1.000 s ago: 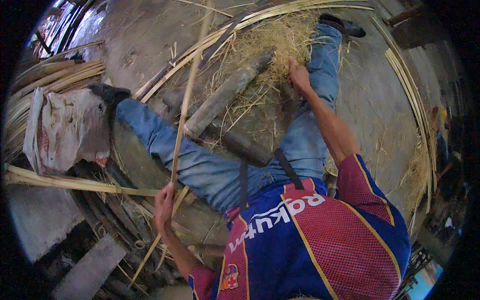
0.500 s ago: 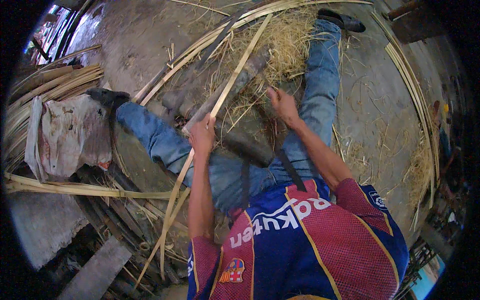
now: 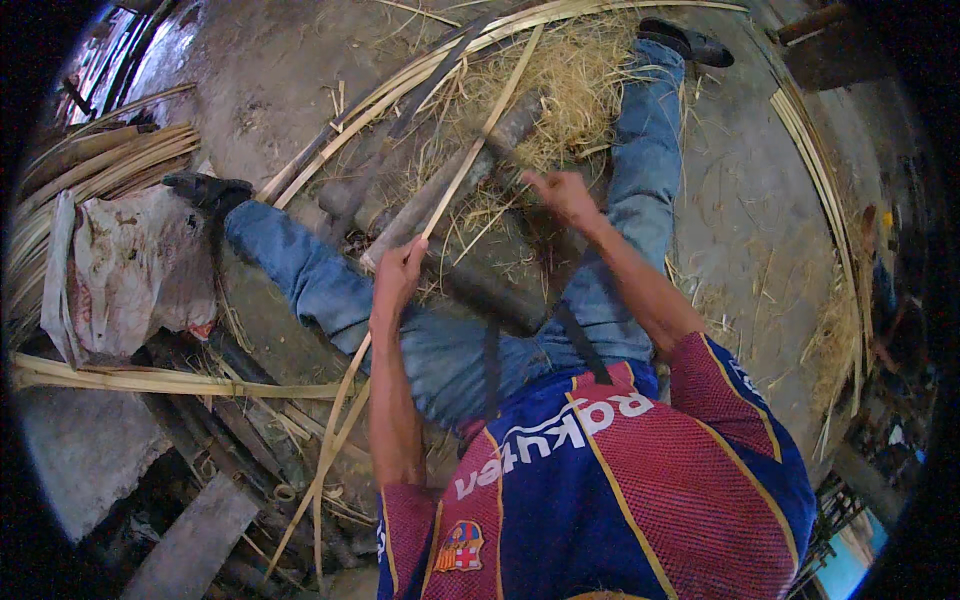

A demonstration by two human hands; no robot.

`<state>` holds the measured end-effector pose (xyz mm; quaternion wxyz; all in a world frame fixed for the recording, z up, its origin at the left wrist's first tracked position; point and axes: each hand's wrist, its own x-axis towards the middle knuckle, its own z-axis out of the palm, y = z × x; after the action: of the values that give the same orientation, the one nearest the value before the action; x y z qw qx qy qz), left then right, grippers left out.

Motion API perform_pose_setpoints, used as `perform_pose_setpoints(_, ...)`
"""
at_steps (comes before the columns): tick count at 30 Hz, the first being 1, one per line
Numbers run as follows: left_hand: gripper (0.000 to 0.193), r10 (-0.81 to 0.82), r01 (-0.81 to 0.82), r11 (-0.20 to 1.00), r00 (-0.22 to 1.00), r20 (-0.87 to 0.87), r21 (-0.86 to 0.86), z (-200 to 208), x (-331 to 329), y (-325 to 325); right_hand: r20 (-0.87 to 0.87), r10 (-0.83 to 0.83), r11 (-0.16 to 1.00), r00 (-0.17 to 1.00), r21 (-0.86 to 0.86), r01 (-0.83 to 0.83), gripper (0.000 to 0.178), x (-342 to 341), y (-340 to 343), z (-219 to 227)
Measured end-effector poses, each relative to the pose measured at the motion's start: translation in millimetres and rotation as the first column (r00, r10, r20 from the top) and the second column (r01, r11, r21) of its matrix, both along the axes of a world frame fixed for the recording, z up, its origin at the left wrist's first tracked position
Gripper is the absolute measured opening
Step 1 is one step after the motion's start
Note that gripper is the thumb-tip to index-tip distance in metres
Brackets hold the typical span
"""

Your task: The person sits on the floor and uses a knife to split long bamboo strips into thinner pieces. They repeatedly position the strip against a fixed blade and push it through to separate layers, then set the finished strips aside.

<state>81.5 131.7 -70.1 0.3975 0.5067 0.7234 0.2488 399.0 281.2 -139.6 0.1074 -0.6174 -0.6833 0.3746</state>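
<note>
My left hand (image 3: 398,272) pinches a long, flat pale strip (image 3: 512,82) that looks like split bamboo. This strip slants away up and to the right over a grey wooden pole (image 3: 402,226), and its other end trails back past my left forearm. My right hand (image 3: 568,200) is closed around the handle of what appears to be a dark knife. The knife's blurred blade (image 3: 506,156) reaches leftward to the strip, at or close to its surface. A thick dark log (image 3: 495,296) lies between my thighs, below the pole.
Pale shavings (image 3: 575,90) are heaped beyond the pole, by my right leg. Bundled strips (image 3: 130,165) and a dirty whitish sack (image 3: 145,270) lie at left. More long strips (image 3: 825,190) curve along the right. Boards and poles (image 3: 195,540) clutter the lower left.
My right hand has shifted slightly left, and the dark blade now shows against the strip. My left hand has moved slightly down and left, still on the strip.
</note>
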Motion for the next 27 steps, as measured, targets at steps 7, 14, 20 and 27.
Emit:
perform_pose_setpoints(7, 0.039, -0.044, 0.036, 0.992, 0.997, -0.065, -0.125, 9.9, -14.9, -21.5, -0.031, 0.501, 0.844, 0.865, 0.237, -0.481, 0.060, -25.6, -40.5, 33.1)
perform_pose_setpoints(14, 0.036, -0.036, 0.017, 0.997, 0.971, -0.238, -0.082, 76.3, -15.3, -57.6, -0.054, 0.236, 0.962, 0.970, 0.155, -0.225, 0.063, -7.4, -9.7, 12.2)
perform_pose_setpoints(20, 0.033, 0.002, -0.045, 0.983, 0.972, -0.235, -0.177, 103.4, -49.0, -134.3, 0.022, 0.125, 0.988, 0.992, 0.086, -0.126, 0.061, 2.0, 14.8, 14.3)
perform_pose_setpoints(27, 0.030, -0.022, -0.013, 0.993, 0.959, -0.283, -0.120, 114.1, -67.9, -183.6, 0.150, 0.143, 0.988, 0.978, 0.031, -0.149, 0.073, 9.6, 41.0, 25.4)
